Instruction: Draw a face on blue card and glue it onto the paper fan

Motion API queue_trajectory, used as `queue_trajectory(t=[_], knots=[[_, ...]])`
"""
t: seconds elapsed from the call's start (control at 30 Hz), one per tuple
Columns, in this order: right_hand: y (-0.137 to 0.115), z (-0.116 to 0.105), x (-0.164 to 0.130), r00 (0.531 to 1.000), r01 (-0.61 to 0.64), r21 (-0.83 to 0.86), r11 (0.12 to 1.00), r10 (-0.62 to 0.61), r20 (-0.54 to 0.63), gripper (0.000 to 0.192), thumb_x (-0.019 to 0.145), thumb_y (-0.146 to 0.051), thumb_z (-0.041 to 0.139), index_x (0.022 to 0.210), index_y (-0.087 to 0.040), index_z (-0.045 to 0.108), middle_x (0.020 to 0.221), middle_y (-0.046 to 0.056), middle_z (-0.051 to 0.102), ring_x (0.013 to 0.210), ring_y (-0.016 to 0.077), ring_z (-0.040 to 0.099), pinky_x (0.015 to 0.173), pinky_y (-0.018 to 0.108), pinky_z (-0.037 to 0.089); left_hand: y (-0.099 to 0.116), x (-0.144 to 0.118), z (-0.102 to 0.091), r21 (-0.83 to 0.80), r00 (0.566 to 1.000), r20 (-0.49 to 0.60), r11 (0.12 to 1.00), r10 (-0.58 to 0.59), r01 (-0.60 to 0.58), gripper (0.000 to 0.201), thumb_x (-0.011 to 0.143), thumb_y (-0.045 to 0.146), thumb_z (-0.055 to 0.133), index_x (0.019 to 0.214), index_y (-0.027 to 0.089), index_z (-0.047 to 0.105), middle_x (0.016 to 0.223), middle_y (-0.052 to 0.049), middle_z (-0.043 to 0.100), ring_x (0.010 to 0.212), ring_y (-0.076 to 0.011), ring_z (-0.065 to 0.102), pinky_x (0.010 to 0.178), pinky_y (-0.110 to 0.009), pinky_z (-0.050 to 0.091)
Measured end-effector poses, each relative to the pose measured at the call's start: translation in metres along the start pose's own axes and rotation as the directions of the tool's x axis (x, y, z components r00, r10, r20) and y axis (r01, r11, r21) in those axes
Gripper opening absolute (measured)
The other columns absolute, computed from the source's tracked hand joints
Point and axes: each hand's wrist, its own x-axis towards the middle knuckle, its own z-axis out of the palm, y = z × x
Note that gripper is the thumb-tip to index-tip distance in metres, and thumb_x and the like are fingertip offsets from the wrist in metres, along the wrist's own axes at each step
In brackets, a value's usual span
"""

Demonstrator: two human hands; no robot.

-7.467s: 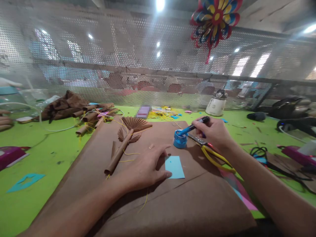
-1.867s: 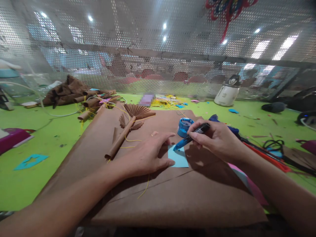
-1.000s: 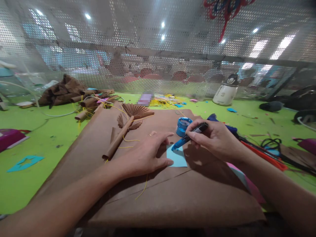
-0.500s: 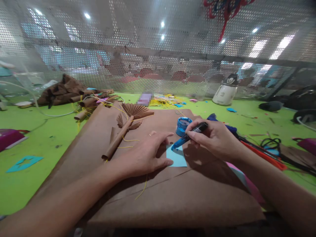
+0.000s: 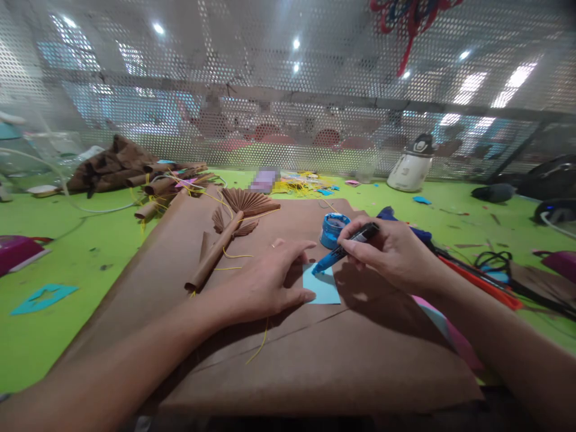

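- Head view: a sheet of brown paper [image 5: 288,336] is spread over the green desk [image 5: 67,252]; its near edge is met just short of the bottom of the frame, and open brown surface is left in front of both forearms.
- A small light-blue card [image 5: 324,289] is laid flat on the brown paper, between the two hands.
- The card's left edge is pinned by the left hand [image 5: 265,282], whose grip is spread flat with the fingers apart and nothing enclosed.
- The grip of the right hand [image 5: 391,252] is closed around a blue brush [image 5: 342,251], which is tilted with its tip set on the card's upper left corner.
- A blue paint pot [image 5: 333,230] is seen just behind the card, near the right hand.
- A rolled paper stem with fans [image 5: 225,243] is left to the left of the hands, well apart from the card.
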Motion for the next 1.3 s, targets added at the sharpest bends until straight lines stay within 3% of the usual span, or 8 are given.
queue_trajectory(t=[0.17, 0.43, 0.73, 1.13, 1.3], knots=[[0.001, -0.002, 0.001, 0.999, 0.003, 0.015, 1.000, -0.003, -0.045, 0.013, 0.087, -0.028, 0.057, 0.080, -0.017, 0.061, 0.056, -0.003, 0.053, 0.051, 0.0103, 0.049, 0.050, 0.025, 0.036, -0.001, 0.000, 0.000, -0.003, 1.000, 0.006, 1.000, 0.017, -0.017, 0.057, 0.076, 0.036, 0.071, 0.126, 0.025, 0.046, 0.116, -0.006, 0.058, 0.107, -0.0261, 0.054, 0.093, -0.043, 0.042], [0.005, -0.010, 0.002, 0.978, -0.050, 0.217, 0.975, 0.092, -0.188, 0.017, 0.082, -0.033, 0.062, 0.075, -0.018, 0.057, 0.054, -0.002, 0.054, 0.045, 0.0100, 0.048, 0.045, 0.023, 0.038, -0.001, 0.001, 0.000, -0.019, 0.999, 0.018, 0.999, 0.028, -0.028, 0.060, 0.078, 0.035, 0.069, 0.131, 0.029, 0.043, 0.121, -0.006, 0.056, 0.110, -0.0260, 0.052, 0.095, -0.044, 0.042], [0.005, -0.010, 0.003, 0.995, -0.035, 0.191, 0.981, 0.052, -0.088, 0.017, 0.086, -0.032, 0.058, 0.076, -0.018, 0.054, 0.051, -0.004, 0.051, 0.044, 0.0087, 0.045, 0.044, 0.022, 0.037, 0.001, 0.001, -0.001, -0.020, 1.000, 0.022, 1.000, 0.019, -0.019, 0.057, 0.078, 0.035, 0.069, 0.130, 0.026, 0.046, 0.121, -0.006, 0.055, 0.110, -0.0254, 0.050, 0.095, -0.044, 0.041], [0.006, -0.008, 0.003, 0.999, -0.011, 0.073, 0.997, 0.014, -0.049, 0.008, 0.085, -0.025, 0.057, 0.082, -0.017, 0.059, 0.055, -0.003, 0.054, 0.047, 0.0094, 0.050, 0.048, 0.022, 0.041, 0.002, 0.001, -0.001, 0.003, 1.000, 0.028, 1.000, -0.008, 0.007, 0.058, 0.076, 0.036, 0.069, 0.128, 0.024, 0.046, 0.117, -0.007, 0.055, 0.107, -0.0262, 0.050, 0.093, -0.045, 0.042], [0.004, -0.007, 0.002, 0.998, -0.027, 0.061, 0.998, 0.030, -0.051, 0.009, 0.085, -0.024, 0.056, 0.080, -0.017, 0.059, 0.053, -0.004, 0.053, 0.047, 0.0093, 0.050, 0.047, 0.022, 0.041, 0.001, 0.001, -0.001, 0.008, 1.000, 0.009, 1.000, 0.030, -0.030, 0.049, 0.077, 0.034, 0.070, 0.121, 0.024, 0.050, 0.113, -0.005, 0.057, 0.104, -0.0250, 0.051, 0.091, -0.042, 0.042]])
